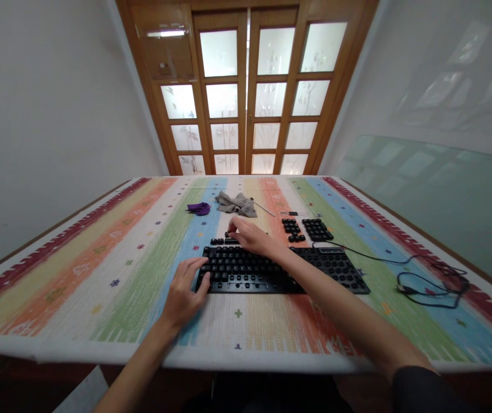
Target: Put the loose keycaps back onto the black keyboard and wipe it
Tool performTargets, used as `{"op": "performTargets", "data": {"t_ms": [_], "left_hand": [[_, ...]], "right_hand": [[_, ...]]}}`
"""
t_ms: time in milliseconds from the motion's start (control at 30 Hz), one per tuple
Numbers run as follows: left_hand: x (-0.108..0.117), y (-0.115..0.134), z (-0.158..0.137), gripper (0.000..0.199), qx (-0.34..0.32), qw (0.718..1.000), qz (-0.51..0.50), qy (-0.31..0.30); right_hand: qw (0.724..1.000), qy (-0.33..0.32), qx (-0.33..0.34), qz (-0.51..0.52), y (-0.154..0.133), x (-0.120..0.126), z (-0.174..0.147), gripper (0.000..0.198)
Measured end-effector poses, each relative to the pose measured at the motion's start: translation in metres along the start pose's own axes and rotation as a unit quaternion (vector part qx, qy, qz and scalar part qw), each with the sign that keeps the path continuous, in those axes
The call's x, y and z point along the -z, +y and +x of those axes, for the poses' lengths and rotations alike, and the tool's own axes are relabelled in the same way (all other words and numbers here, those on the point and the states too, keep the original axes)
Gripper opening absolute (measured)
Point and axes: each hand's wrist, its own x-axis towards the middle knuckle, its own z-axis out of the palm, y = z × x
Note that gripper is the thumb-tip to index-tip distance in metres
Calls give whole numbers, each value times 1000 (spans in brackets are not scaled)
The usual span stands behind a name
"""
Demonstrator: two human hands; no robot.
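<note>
Our left hand (pixel 186 287) has its thumb and fingers spread wide apart, touching the left end of the black keyboard (pixel 246 268). Our right hand (pixel 246 234) reaches across it, fingers bent down by the loose row of keycaps (pixel 220 241) just behind the back edge; we cannot tell whether they pinch one. The keyboard lies flat near our side of the table, its long axis running left to right, roughly parallel to the near edge. Its front side faces us, and its cable (pixel 401 263) leads from the back towards coils on the right. Behind its right part sit two groups of keycaps, a narrow block (pixel 291 227) and a wider block (pixel 318 229). Further back, a grey cloth (pixel 236 205) lies beside a purple item (pixel 199 209), all on the striped tablecloth (pixel 142 287).
</note>
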Motion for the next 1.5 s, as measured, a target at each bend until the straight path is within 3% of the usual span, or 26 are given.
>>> {"op": "performTargets", "data": {"t_ms": [267, 533, 700, 967, 1333, 1500], "left_hand": [[-8, 15, 16, 34, 17, 989, -110, -103], [-15, 16, 26, 22, 18, 976, -140, -164], [-14, 17, 28, 13, -8, 971, -145, -192], [-18, 14, 27, 9, -47, 974, -147, -164], [-17, 13, 25, 14, -88, 975, -128, -160], [-18, 17, 26, 18, -120, 975, -94, -158]], "right_hand": [[997, -31, 34, 62, -43, -6, -60, 10], [998, -13, 15, 66, -40, -20, -77, 10], [999, -6, 42, 16, -42, -23, -85, 8], [995, 33, 90, -37, -43, -29, -93, 11], [999, 28, 28, -2, -49, -20, -95, 22], [996, 18, 71, -45, -49, -23, -93, 7]]}}
